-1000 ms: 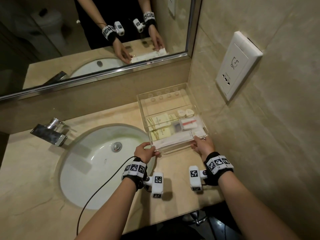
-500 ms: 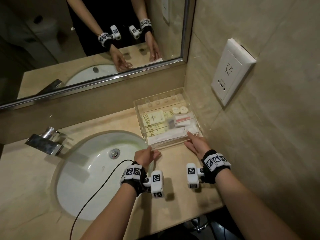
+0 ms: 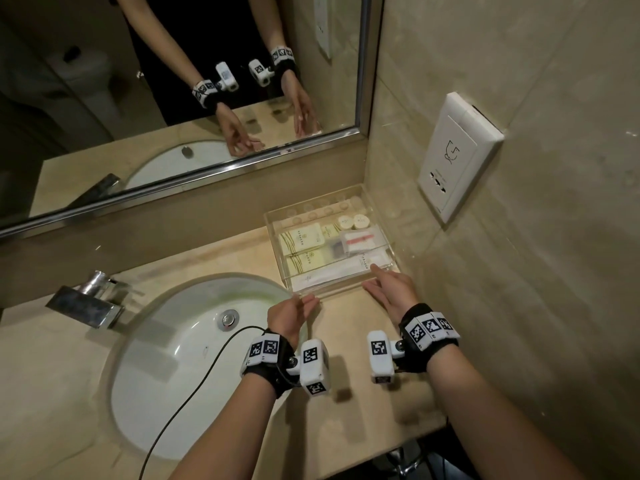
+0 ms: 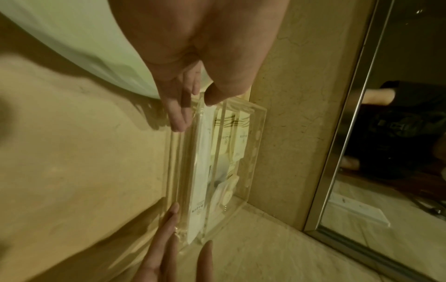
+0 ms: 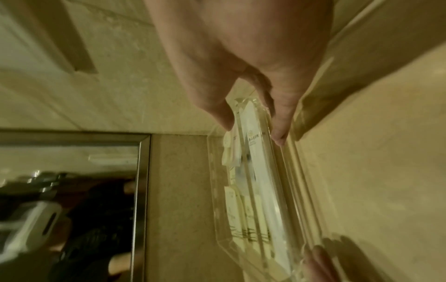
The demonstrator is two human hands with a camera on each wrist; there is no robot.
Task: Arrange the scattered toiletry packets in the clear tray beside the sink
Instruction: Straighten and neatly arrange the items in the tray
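Observation:
The clear tray (image 3: 339,285) stands in the counter's back right corner, holding cream packets (image 3: 301,237), a long white packet (image 3: 332,273), a red-striped packet (image 3: 360,240) and round caps (image 3: 353,221). My left hand (image 3: 304,301) lies at the tray's front left corner with straight fingers. My right hand (image 3: 370,277) is at the front right, index finger over the rim. In the left wrist view my left hand (image 4: 195,112) has straight fingers along the tray (image 4: 255,145) front wall, thumb above the rim. In the right wrist view my right hand (image 5: 253,131) straddles the front wall of the tray (image 5: 212,171) loosely.
The white sink basin (image 3: 180,358) with a chrome faucet (image 3: 86,299) lies left of the tray. A black cable (image 3: 194,382) hangs from my left wrist over the basin. The mirror (image 3: 173,98) is behind, and a wall socket (image 3: 457,157) sits on the right wall. Beige counter (image 3: 346,323) shows between my hands.
Both hands gripped the tray's front edge a second ago. They have since let go and their fingers have straightened. The tray stays in the corner.

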